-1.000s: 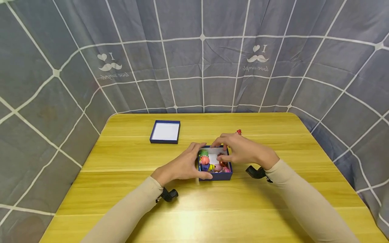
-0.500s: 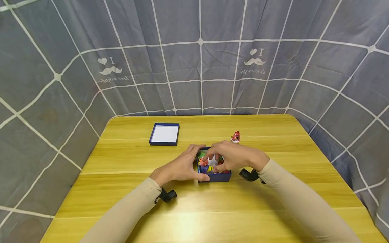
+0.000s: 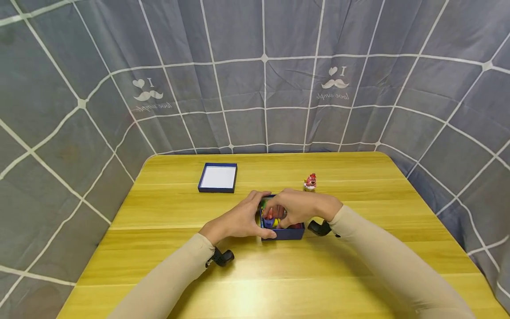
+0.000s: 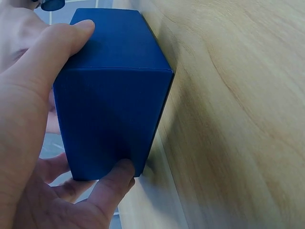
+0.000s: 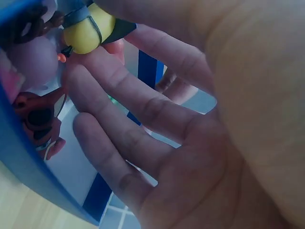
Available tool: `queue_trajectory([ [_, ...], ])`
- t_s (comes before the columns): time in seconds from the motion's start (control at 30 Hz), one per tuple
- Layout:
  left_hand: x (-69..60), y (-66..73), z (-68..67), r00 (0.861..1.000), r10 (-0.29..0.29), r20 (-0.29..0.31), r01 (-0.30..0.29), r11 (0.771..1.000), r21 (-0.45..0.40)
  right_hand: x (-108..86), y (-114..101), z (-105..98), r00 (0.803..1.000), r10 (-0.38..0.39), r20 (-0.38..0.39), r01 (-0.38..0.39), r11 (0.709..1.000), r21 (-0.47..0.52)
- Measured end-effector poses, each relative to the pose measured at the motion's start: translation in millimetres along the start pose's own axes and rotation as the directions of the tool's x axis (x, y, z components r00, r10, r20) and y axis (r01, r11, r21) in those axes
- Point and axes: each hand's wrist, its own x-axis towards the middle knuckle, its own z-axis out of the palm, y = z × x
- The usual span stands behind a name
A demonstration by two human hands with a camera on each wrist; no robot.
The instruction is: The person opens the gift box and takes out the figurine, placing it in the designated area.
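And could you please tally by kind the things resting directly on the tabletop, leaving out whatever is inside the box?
Open blue box: 1
Shallow blue lid or tray with a white inside: 1
Reddish figurine: 1
Total: 3

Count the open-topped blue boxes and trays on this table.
2: the blue box with toy figures inside, and the shallow blue tray farther back, to its left. No others show.

Two hands [image 3: 241, 220] [image 3: 299, 207], one box [image 3: 284, 234], one lid [image 3: 218, 178], at least four figurines [image 3: 310, 182]
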Motion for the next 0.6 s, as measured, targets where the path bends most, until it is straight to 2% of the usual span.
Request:
queue_trajectory([
  [0.2,0.6,0.3,0.2,1.000,-0.007,0.003,0.007,1.000,-0.003,7.1,-0.3,-0.9,1.000,0.001,0.015,-0.001,1.000,-0.005],
  [0.43,1.1,-0.4,1.3,1.000,0.001,-0.004,-0.001,1.000,0.002,6.2,1.2,-1.3,1.000,-0.001,0.025,0.001,1.000,0.018],
  [0.6,1.4,-0.5,1.7,1.000,0.001,0.001,-0.001,1.000,-0.002,2.9,2.8,-1.8,1.000,0.007,-0.001,-0.007,1.000,0.020],
])
